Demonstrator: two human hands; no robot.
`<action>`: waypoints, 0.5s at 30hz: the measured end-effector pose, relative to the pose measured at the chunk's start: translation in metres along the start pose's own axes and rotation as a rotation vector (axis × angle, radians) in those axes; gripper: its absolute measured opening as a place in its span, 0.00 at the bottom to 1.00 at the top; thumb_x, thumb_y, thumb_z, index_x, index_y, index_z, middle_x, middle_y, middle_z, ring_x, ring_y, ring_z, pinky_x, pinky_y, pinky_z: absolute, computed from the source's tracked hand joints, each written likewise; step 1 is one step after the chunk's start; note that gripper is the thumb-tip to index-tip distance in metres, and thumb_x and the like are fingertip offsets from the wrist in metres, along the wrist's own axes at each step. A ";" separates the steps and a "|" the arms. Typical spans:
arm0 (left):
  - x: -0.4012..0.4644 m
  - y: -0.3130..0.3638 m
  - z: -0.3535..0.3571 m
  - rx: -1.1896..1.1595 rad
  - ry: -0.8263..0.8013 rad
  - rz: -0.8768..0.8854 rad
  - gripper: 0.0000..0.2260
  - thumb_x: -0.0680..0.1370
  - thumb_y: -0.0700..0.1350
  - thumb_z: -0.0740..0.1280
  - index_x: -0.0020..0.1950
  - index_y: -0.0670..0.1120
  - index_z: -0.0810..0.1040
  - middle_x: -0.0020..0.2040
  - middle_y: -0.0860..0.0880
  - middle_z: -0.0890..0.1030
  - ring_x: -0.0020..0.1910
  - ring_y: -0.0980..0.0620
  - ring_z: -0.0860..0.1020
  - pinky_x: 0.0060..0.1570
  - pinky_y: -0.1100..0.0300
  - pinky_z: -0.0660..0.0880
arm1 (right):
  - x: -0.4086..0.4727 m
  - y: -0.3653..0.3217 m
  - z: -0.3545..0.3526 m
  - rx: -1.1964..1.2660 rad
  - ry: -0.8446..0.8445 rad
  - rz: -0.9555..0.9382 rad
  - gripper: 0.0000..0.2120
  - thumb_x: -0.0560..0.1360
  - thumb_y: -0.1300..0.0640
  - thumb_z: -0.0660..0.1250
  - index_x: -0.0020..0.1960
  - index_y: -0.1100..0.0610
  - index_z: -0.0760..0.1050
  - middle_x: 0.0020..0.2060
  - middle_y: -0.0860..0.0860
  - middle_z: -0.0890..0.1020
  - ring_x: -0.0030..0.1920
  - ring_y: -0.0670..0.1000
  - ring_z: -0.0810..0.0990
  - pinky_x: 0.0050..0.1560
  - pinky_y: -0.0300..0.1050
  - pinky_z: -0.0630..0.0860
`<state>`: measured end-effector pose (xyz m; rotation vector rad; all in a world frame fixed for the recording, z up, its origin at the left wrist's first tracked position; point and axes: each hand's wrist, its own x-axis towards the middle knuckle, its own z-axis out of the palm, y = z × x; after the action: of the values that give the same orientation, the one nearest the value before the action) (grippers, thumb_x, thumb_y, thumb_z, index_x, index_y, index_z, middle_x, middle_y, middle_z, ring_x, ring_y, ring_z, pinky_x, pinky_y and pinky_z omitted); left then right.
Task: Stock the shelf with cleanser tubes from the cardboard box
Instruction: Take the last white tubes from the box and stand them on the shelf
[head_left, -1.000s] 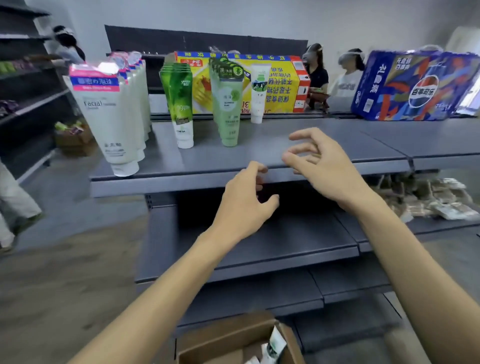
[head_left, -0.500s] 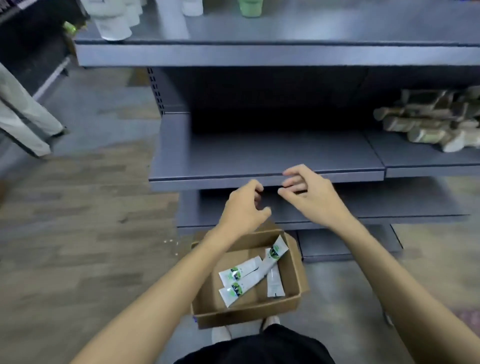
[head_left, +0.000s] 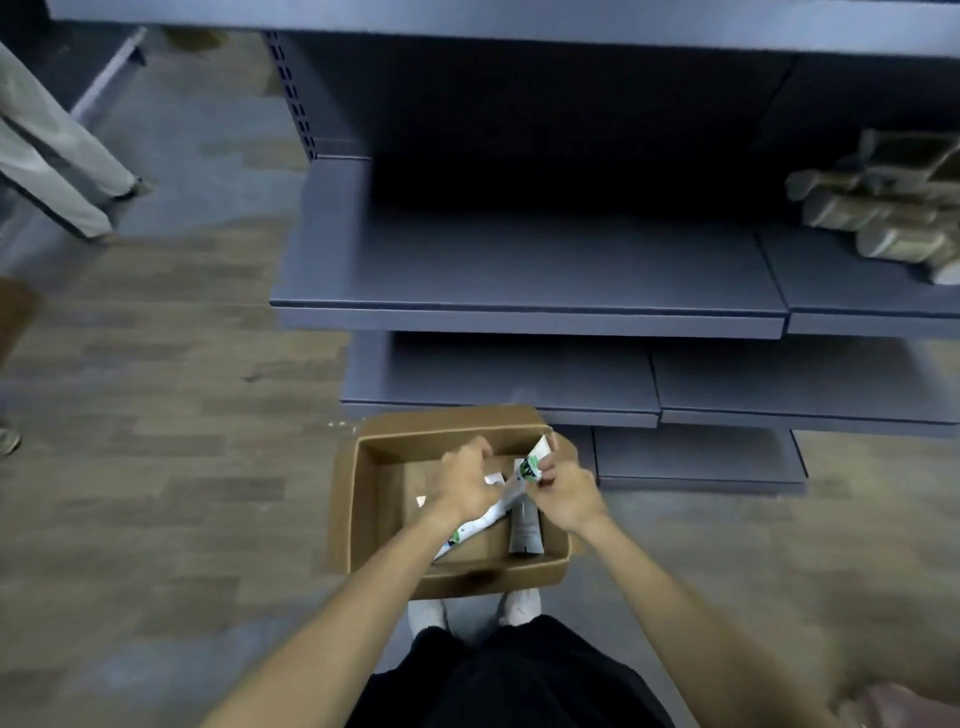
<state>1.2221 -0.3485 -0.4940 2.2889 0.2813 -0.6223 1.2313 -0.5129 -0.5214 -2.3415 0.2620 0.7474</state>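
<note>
r hand (head_left: 563, 493) pinching tube (head_left: 531, 464) at cardboard box (head_left: 348, 499) far-right corner, long axis tilted up-right; l hand (head_left: 467, 480) curled over box middle, grip unclear.

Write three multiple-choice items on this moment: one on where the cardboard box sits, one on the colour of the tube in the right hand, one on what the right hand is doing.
1. Where is the cardboard box?
A. On the floor before the shelf unit
B. On the middle shelf
C. On a cart

2. What colour is the cleanser tube at the right hand?
A. Solid red
B. White with green print
C. Black

3. What is the right hand doing?
A. Resting flat on the shelf
B. Hanging idle
C. Pinching the tube inside the box

Key: 1 A, the box stands on the floor by the person's feet, below the middle shelf. 2 B, the tube's body is white with a green mark. 3 C, its fingers close on the tube's upper end.
</note>
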 end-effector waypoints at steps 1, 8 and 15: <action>0.002 -0.003 0.004 -0.006 -0.008 -0.017 0.19 0.74 0.49 0.73 0.62 0.44 0.75 0.54 0.46 0.81 0.55 0.45 0.79 0.53 0.55 0.74 | 0.002 0.004 0.007 0.024 0.005 0.030 0.12 0.75 0.49 0.70 0.51 0.57 0.81 0.53 0.53 0.84 0.57 0.56 0.81 0.55 0.43 0.76; 0.038 -0.036 0.040 -0.016 -0.079 -0.107 0.18 0.72 0.41 0.74 0.61 0.43 0.76 0.56 0.43 0.81 0.56 0.42 0.79 0.50 0.56 0.76 | 0.013 0.017 0.033 0.151 0.017 0.150 0.15 0.78 0.49 0.65 0.61 0.55 0.74 0.53 0.56 0.84 0.56 0.61 0.80 0.56 0.50 0.77; 0.093 -0.045 0.096 -0.079 -0.164 0.013 0.22 0.72 0.46 0.73 0.66 0.53 0.76 0.62 0.48 0.80 0.59 0.46 0.79 0.57 0.55 0.75 | 0.031 0.036 0.060 0.236 0.058 0.192 0.17 0.81 0.56 0.61 0.70 0.55 0.68 0.60 0.53 0.81 0.61 0.58 0.80 0.57 0.46 0.73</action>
<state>1.2517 -0.3829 -0.6272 2.1485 0.2078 -0.7731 1.2171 -0.5015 -0.5957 -2.1352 0.5761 0.6986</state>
